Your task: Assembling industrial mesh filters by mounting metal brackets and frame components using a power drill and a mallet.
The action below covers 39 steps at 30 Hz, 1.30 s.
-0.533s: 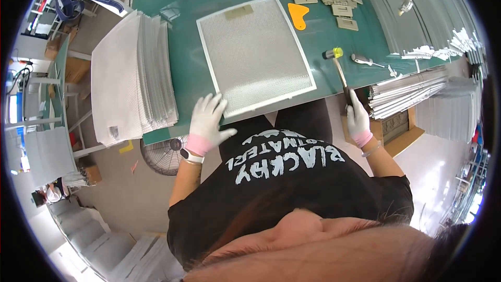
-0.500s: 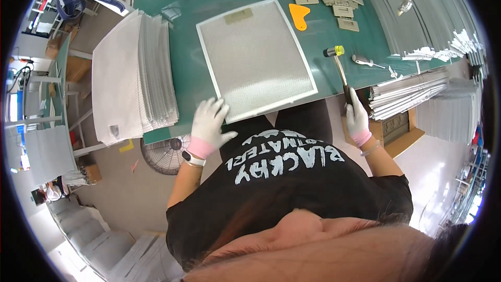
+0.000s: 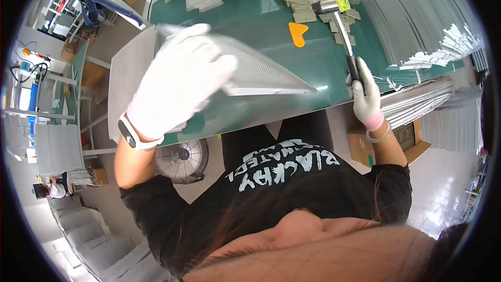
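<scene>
My gloved left hand [image 3: 180,78] is raised, its fingers closed on the edge of a white-framed mesh panel [image 3: 261,68]. The panel is tilted up, its far-right corner low near the table, and much of it is hidden behind the hand. In my gloved right hand [image 3: 368,96] is a mallet [image 3: 343,34], gripped by its black handle. The mallet's head, black on one end and yellow on the other, points away from me. An orange heart-like plastic scraper [image 3: 298,34] lies between the panel and the mallet.
A stack of mesh sheets [image 3: 125,73] stands at the left of the green table [image 3: 250,109]. Beige flat pieces [image 3: 305,16] are piled at the back. Long white frame strips [image 3: 417,26] fill the right. A floor fan [image 3: 183,161] and a cardboard box [image 3: 361,149] are below.
My left hand has taken hold of the panel and lifted its left side off the table. My right hand has raised the mallet up and slightly away from me.
</scene>
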Tool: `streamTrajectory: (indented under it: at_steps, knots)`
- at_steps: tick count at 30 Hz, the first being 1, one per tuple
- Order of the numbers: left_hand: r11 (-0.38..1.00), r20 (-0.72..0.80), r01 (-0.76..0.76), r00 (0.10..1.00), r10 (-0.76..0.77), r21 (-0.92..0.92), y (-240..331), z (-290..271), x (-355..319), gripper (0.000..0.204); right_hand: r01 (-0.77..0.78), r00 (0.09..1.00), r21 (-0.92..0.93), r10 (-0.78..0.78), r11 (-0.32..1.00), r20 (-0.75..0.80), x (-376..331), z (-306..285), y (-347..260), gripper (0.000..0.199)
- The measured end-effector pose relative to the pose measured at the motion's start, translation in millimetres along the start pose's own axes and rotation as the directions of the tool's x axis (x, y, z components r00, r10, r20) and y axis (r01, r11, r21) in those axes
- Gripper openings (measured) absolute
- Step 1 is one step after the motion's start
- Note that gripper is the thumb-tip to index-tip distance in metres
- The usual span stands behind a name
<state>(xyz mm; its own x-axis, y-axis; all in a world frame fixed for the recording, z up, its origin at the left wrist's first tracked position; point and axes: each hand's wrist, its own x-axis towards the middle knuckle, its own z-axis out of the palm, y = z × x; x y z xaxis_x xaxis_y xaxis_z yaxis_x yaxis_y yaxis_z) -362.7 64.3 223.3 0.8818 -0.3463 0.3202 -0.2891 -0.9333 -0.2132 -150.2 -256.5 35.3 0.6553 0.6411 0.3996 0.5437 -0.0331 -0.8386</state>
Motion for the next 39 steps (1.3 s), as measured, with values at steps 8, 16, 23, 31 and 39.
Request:
streamTrajectory:
  at_steps: [8,16,23,31,39]
  knots:
    - [0.990,-0.013,-0.138,0.990,0.138,-0.042,1.7,77.2,47.6,0.039,0.326,0.937,-0.214,-0.286,0.921,0.199,13.1,-89.6,-78.5,0.046]
    - [0.959,-0.444,0.200,0.854,-0.271,-0.200,35.1,122.8,62.1,0.075,0.540,0.841,-0.307,-0.492,0.784,0.223,16.5,-77.8,-108.9,0.050]
    - [0.942,-0.534,0.246,0.777,-0.333,-0.229,42.4,125.8,51.4,0.077,0.390,0.921,-0.329,-0.362,0.860,0.144,17.5,-80.2,-115.8,0.050]
    - [0.952,-0.586,0.226,0.751,-0.304,-0.204,51.6,123.5,46.0,0.063,0.266,0.962,-0.588,-0.170,0.764,0.215,2.5,-42.2,-10.0,0.053]
    - [0.970,-0.653,0.214,0.720,-0.234,-0.111,65.8,121.3,7.9,0.049,0.179,0.983,-0.551,-0.119,0.815,0.143,5.0,44.5,66.5,0.061]
